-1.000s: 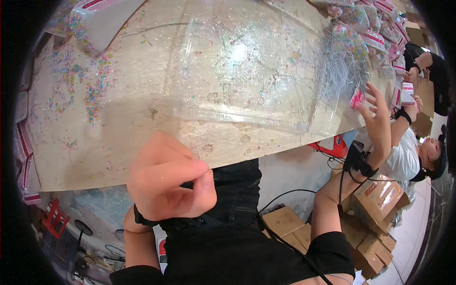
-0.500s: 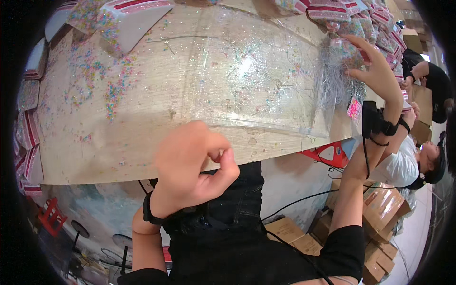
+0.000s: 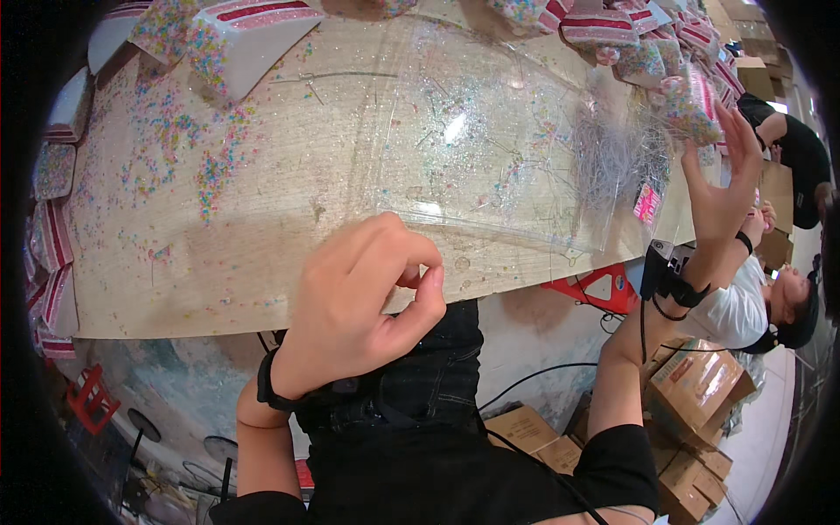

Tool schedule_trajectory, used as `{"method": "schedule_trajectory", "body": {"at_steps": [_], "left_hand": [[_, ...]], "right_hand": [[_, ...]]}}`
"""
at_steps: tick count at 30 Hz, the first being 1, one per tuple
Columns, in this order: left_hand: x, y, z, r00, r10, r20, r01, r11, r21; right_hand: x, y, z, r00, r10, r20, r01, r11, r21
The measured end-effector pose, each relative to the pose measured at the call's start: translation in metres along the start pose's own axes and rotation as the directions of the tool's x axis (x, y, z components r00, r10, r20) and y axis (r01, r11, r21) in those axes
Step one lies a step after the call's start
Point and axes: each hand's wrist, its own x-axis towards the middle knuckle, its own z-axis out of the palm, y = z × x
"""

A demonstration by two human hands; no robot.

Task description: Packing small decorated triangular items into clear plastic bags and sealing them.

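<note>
My left hand [image 3: 359,302] hovers over the near edge of the wooden table [image 3: 175,289], fingers curled and thumb tip pressed to forefinger, with nothing visible between them. Just beyond it lies a large clear plastic sheet [image 3: 472,149]. My right hand [image 3: 722,188] is raised at the table's right end, fingers spread, empty. It is next to a bundle of thin silvery strands [image 3: 612,162], a small pink tag [image 3: 647,203] and a clear bag of coloured beads [image 3: 691,105].
Coloured beads [image 3: 210,166] are scattered over the table's left half. Pink-and-white packs [image 3: 254,17] line the far and left edges. Below right are cardboard boxes [image 3: 700,376], a red stand [image 3: 599,289] and a seated person in a white shirt [image 3: 744,306].
My left hand has risen and moved right to the table's near edge, still curled. My right hand has swung up and left over the table's right end, opening its fingers.
</note>
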Motion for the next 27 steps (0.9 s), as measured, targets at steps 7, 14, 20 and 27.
{"method": "schedule_trajectory", "body": {"at_steps": [7,14,20,27], "left_hand": [[0.0,0.002,-0.003,1.0,-0.004,0.021,0.004,1.0,-0.003],[-0.005,0.002,-0.004,0.999,0.041,0.007,-0.041,0.999,-0.006],[-0.006,-0.003,0.005,0.939,0.189,-0.286,-0.193,0.981,0.013],[0.006,0.008,-0.009,0.992,0.115,-0.043,-0.102,0.967,0.232]], "right_hand": [[-0.009,-0.006,0.003,0.949,-0.025,-0.314,0.037,0.999,0.031],[-0.032,-0.038,0.012,0.845,0.502,-0.183,-0.01,0.357,0.934],[-0.083,-0.084,0.035,0.793,0.462,0.397,-0.399,-0.098,0.912],[-0.039,-0.106,0.05,0.842,-0.291,0.455,-0.476,-0.001,0.88]]}}
